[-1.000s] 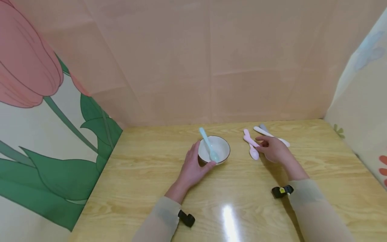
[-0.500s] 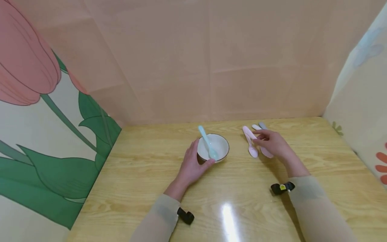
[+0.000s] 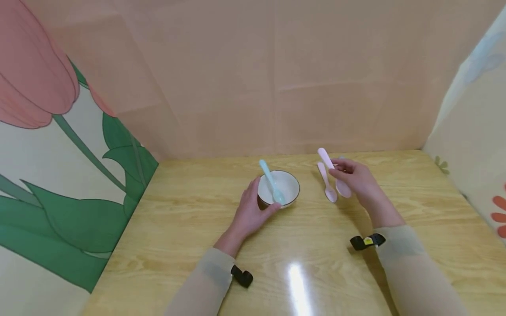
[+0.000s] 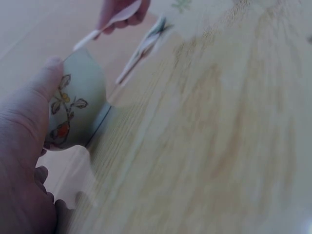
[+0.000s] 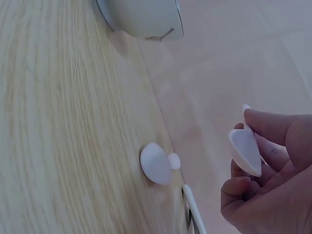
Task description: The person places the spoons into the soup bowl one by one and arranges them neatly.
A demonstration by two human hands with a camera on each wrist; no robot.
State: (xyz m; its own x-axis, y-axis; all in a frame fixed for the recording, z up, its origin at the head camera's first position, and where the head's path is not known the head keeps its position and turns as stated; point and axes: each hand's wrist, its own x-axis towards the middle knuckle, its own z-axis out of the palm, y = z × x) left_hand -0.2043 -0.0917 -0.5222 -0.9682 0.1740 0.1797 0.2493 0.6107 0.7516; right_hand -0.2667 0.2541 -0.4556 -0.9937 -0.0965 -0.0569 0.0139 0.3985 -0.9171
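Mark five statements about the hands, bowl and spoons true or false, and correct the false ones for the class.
1. The left hand holds the bowl. True.
2. The blue spoon lies outside the bowl. False: it rests in the bowl, its handle sticking out past the rim.
3. The right hand holds a pink spoon. True.
4. The bowl's outer wall is plain. False: it has a leaf pattern.
5. Another pink spoon lies on the table. True.

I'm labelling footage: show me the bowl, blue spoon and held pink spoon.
Bowl (image 4: 84,90), left wrist view, on its outer wall.
Blue spoon (image 3: 271,179), head view, on its handle.
Held pink spoon (image 5: 245,150), right wrist view, on its scoop.
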